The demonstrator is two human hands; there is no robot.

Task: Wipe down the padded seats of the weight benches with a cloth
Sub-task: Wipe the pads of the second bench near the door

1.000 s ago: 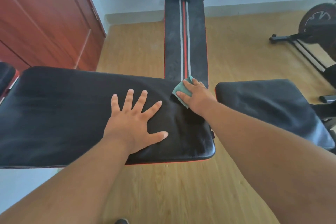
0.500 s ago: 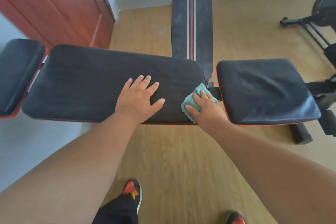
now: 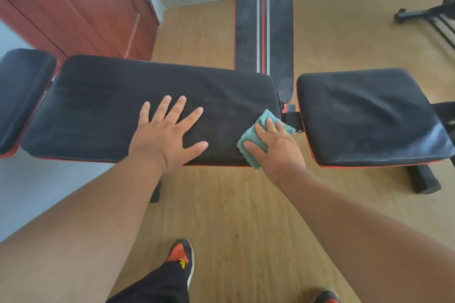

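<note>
A long black padded bench pad (image 3: 103, 110) with a red lower edge lies across the view. My left hand (image 3: 170, 135) rests flat on its middle with the fingers spread. My right hand (image 3: 275, 147) presses a teal cloth (image 3: 253, 141) flat onto the pad's near right corner, fingers straight on top of it. To the right, across a narrow gap, sits a shorter black seat pad (image 3: 369, 115). A further black pad (image 3: 19, 91) adjoins at the far left.
A second bench (image 3: 280, 19), black with red and white stripes, runs away from me behind the pads. A red-brown wooden cabinet (image 3: 73, 5) stands at the back left. An exercise machine's frame (image 3: 428, 15) lies at the far right. My shoes (image 3: 182, 256) stand on the wooden floor.
My right hand slid the cloth from the pad's far right corner toward its near right corner. My left hand stayed flat on the pad. The view has tilted down, showing my feet.
</note>
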